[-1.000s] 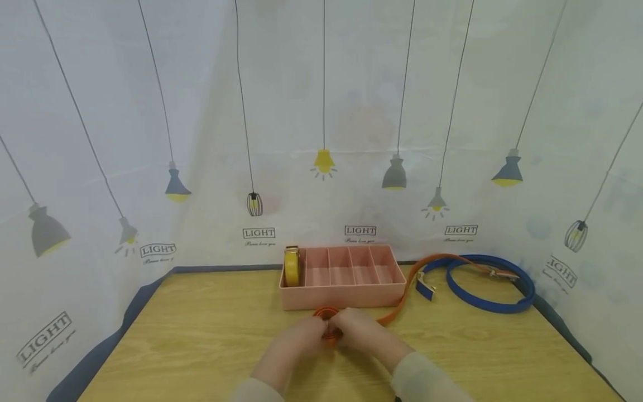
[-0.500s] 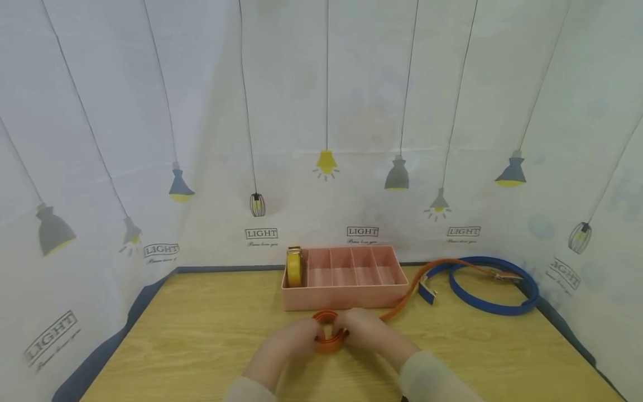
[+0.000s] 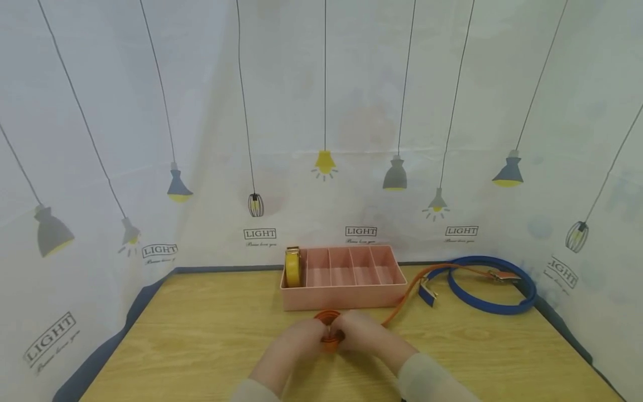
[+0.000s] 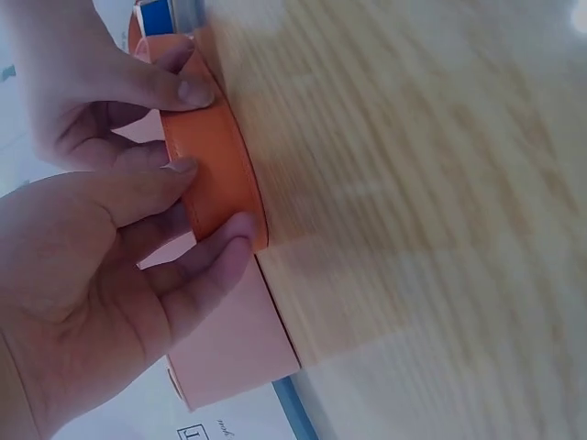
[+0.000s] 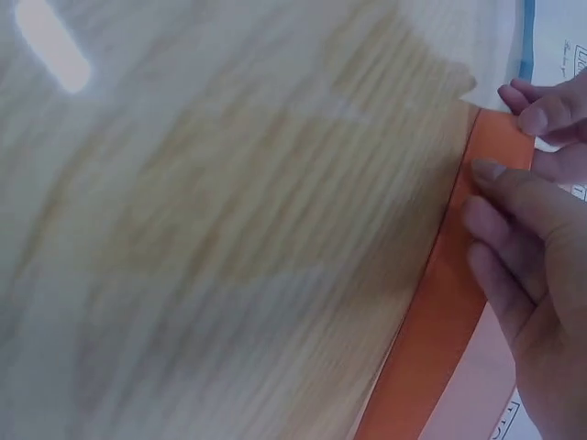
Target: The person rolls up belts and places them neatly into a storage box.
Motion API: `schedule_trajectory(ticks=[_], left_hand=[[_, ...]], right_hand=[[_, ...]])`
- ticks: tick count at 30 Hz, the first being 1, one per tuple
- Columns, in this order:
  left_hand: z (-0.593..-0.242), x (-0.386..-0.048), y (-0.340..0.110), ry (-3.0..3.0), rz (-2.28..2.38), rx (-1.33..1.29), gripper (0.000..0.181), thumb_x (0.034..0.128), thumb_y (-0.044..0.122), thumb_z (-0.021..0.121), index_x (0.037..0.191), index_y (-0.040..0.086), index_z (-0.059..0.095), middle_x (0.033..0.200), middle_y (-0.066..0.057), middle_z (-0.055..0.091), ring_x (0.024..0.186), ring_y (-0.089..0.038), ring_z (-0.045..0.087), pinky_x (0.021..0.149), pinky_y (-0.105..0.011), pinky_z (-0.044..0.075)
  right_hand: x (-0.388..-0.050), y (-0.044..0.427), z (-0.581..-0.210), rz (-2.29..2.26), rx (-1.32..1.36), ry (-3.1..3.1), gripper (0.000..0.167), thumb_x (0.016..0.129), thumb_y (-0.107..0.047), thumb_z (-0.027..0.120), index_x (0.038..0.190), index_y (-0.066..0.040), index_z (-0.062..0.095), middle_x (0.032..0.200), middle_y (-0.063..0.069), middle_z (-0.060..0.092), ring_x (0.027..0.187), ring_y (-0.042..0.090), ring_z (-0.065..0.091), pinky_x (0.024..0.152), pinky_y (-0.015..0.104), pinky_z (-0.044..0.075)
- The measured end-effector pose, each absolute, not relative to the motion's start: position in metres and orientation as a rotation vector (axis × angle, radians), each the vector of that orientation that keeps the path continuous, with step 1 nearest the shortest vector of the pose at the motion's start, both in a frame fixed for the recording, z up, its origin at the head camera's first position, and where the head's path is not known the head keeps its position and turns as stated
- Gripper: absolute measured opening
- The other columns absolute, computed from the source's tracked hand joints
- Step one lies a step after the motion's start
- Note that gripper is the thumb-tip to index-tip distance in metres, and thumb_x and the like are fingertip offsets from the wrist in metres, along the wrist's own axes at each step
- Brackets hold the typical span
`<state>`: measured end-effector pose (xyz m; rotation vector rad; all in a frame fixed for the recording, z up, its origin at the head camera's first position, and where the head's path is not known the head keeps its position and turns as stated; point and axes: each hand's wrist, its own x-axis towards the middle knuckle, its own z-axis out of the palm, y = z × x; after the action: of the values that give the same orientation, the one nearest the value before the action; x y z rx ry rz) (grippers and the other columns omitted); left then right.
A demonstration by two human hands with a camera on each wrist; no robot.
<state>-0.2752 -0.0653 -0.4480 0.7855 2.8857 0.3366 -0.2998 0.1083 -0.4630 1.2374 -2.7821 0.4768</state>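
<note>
An orange belt (image 3: 330, 345) is partly wound into a coil that stands on edge on the table, just in front of the pink box. My left hand (image 3: 305, 337) grips the coil's left side, and in the left wrist view its thumb and fingers pinch the orange strap (image 4: 216, 165). On the coil's right side my right hand (image 3: 359, 333) holds the same belt between thumb and fingers. The loose length (image 3: 404, 298) runs from there past the box corner, its end with the buckle (image 3: 504, 275) lying over a blue belt (image 3: 489, 306). The hands partly hide the coil's inside.
The pink divided box (image 3: 344, 298) stands at the back of the wooden table (image 3: 201, 335). A rolled yellow belt (image 3: 293, 269) sits upright in its leftmost compartment. A white sheet printed with lamps (image 3: 301, 84) hangs behind and at both sides.
Half a second ago the hands stood slightly wider and the coil's opening showed; now they are closer together round it. The orange belt's loose length lies a little lower and straighter.
</note>
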Motion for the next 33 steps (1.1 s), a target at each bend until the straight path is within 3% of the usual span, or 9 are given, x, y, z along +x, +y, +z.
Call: schedule_trajectory(ticks=[5,10,20,27,33], left_hand=[[-0.446,-0.274,-0.076,2.853,0.446,0.759,0.011,0.0936,0.015,0.061,0.084,0.014,0.068,0.081,0.003,0.061,0.074,-0.012,0.052,0.077,-0.033,0.047],[-0.447,-0.275,-0.081,2.854,0.397,0.736,0.013,0.0890,0.006,0.062,0.079,0.015,0.064,0.077,0.006,0.058,0.072,-0.011,0.050,0.076,-0.032,0.047],[-0.447,-0.278,-0.066,2.909,0.341,0.840,0.027,0.0942,0.035,0.064,0.076,0.015,0.065,0.067,0.007,0.055,0.064,-0.010,0.051,0.069,-0.033,0.049],[-0.442,-0.276,-0.067,2.889,0.365,0.785,0.013,0.0925,0.016,0.064,0.080,0.014,0.066,0.074,0.005,0.056,0.070,-0.011,0.050,0.076,-0.031,0.048],[-0.442,-0.275,-0.077,2.877,0.313,0.844,0.016,0.0842,0.001,0.066,0.078,0.015,0.066,0.073,0.006,0.055,0.068,-0.010,0.048,0.073,-0.029,0.046]], right_hand=[[-0.304,0.115,-0.463,0.461,1.272,-2.777,0.028,0.068,-0.002,0.080,0.090,-0.017,0.073,0.086,-0.013,0.066,0.078,0.002,0.057,0.073,0.023,0.049],[-0.305,0.113,-0.463,0.421,1.327,-2.715,0.021,0.072,-0.001,0.080,0.085,-0.016,0.074,0.082,-0.012,0.068,0.074,0.000,0.059,0.069,0.020,0.049],[-0.302,0.105,-0.464,0.532,1.219,-2.764,0.015,0.073,-0.004,0.079,0.076,-0.017,0.073,0.070,-0.016,0.061,0.063,0.000,0.049,0.063,0.019,0.046],[-0.305,0.116,-0.466,0.524,1.248,-2.755,0.021,0.070,-0.005,0.079,0.085,-0.017,0.072,0.080,-0.015,0.063,0.073,0.000,0.054,0.069,0.021,0.048],[-0.307,0.121,-0.468,0.454,1.302,-2.675,0.027,0.070,0.001,0.077,0.091,-0.017,0.075,0.089,-0.012,0.068,0.082,0.001,0.061,0.073,0.021,0.050]])
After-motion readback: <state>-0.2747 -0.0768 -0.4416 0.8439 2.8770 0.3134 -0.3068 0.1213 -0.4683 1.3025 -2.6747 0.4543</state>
